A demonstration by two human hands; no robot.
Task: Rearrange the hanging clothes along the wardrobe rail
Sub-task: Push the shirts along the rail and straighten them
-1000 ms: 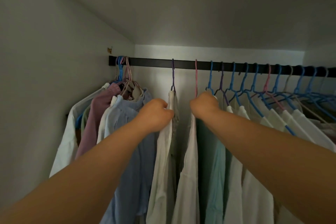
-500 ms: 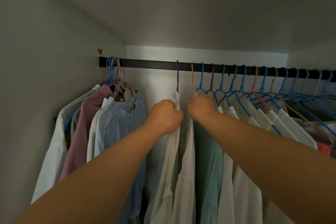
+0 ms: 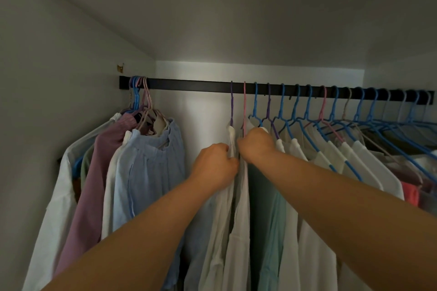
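Both hands' fingers [image 3: 230,163] hidden in white shirts [image 3: 236,208], grip unclear.

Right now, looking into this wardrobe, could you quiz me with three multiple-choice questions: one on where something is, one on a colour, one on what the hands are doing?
1. Where is the bare stretch of rail?
A. far right
B. between the left bunch and the purple hanger
C. nowhere

2. What colour is the hanger above the left hand?
A. purple
B. green
C. black

3. What are both hands doing?
A. hanging idle
B. gripping white garments
C. touching the shelf

Answers:
1 B, no hooks there.
2 A, purple hook.
3 B, right hand too curls on cloth.
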